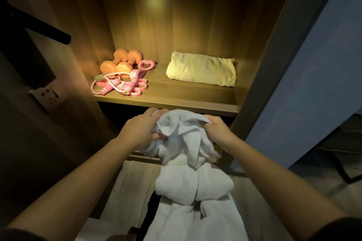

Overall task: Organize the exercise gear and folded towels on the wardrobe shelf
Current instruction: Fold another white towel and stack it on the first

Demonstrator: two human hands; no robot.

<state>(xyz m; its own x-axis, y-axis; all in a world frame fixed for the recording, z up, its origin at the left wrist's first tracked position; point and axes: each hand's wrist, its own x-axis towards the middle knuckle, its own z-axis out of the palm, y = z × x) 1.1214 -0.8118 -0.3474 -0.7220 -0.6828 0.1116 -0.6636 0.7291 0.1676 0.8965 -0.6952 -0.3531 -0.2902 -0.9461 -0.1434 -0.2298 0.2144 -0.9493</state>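
Mid-fold, gripping the white towel [188,143] by its bunched top in curled left hand [141,129] and right hand [217,131]; probably needs squaring before going beside the yellow towel [201,71] on the shelf [176,98].

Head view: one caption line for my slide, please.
Left hand and right hand grip a white towel below a shelf with dumbbells, pink bands, folded towel.

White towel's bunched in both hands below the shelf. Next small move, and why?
Probably draw the left hand and right hand apart along the top edge to open the white towel for folding. Both hands grip it in a crumpled bunch, with the rest hanging in loose folds, whereas the folded towel lies neatly at the right of the shelf.
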